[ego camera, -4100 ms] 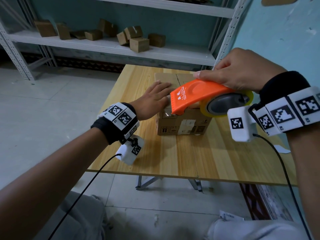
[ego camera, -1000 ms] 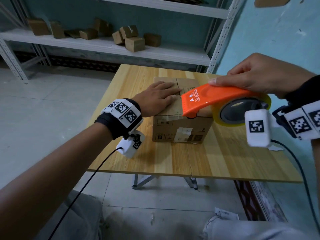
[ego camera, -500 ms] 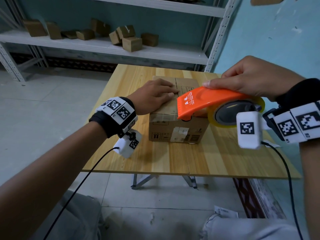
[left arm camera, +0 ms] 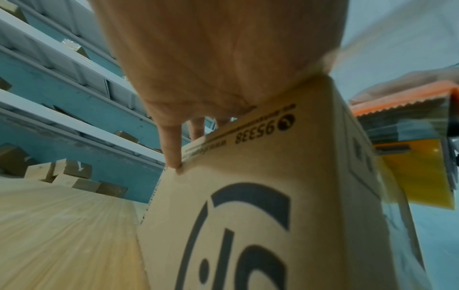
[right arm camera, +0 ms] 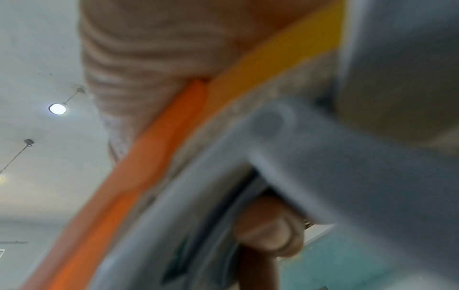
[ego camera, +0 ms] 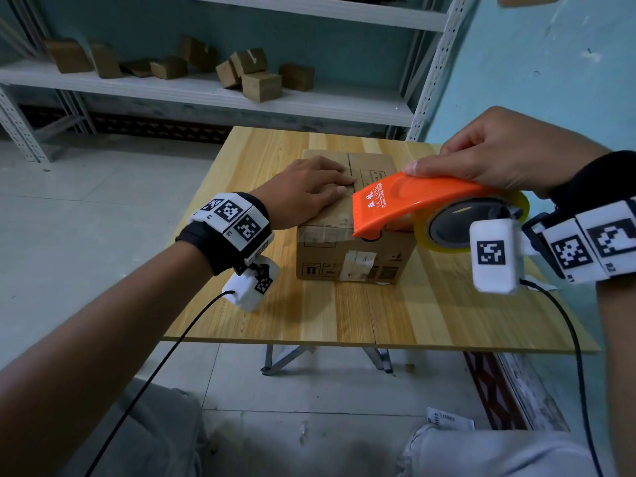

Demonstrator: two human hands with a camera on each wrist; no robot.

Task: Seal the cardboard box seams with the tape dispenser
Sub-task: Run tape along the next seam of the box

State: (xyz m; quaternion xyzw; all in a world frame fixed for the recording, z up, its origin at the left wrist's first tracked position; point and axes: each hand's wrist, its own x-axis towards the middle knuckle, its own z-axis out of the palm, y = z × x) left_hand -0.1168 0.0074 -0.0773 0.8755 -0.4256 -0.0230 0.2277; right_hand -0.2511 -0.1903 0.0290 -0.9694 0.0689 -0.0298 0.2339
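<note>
A small brown cardboard box (ego camera: 354, 261) stands on the wooden table (ego camera: 344, 321), its top flaps closed along a centre seam. My left hand (ego camera: 309, 191) lies flat on the left half of the box top, fingers straight, pressing down; its little finger (left arm camera: 171, 145) touches the top edge of the box (left arm camera: 261, 206). My right hand (ego camera: 499, 156) grips the orange tape dispenser (ego camera: 413, 201) from above, its toothed front edge at the near right of the box top. The yellowish tape roll (ego camera: 471, 225) hangs off the box's right side. The dispenser (right arm camera: 154, 157) fills the blurred right wrist view.
A white metal shelf (ego camera: 206, 91) behind the table holds several small cardboard boxes (ego camera: 261, 86). A teal wall (ego camera: 533, 63) runs close along the table's right side. Paper slips lie on the floor (ego camera: 451, 420) near my knees.
The dispenser has slid toward me along the box top over the last seconds. My left hand stays flat on the box; the view has shifted slightly.
</note>
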